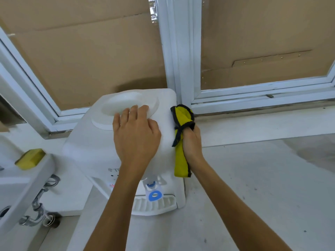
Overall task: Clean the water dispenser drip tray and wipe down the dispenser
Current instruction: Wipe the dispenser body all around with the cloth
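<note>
- On the dispenser (94,147) top, your left hand (135,136) lay flat and empty, likely steadying it.
- Your right hand (191,142) clamped the yellow cloth (181,160) against its right side, wiping.

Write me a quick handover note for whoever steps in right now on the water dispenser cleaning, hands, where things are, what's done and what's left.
Left hand: flat on top of the white dispenser, steadying it, holding nothing.
Right hand: closed on the yellow cloth, pressing it against the dispenser's right side.
Drip tray: seated at the base, under the blue tap.
A yellow sponge sits on the sink edge to the left.
Done: cannot tell from this view which surfaces have been wiped, or whether the tray has been cleaned.
Left: finish the right side, check top, front and taps, then confirm the tray is clean.
</note>
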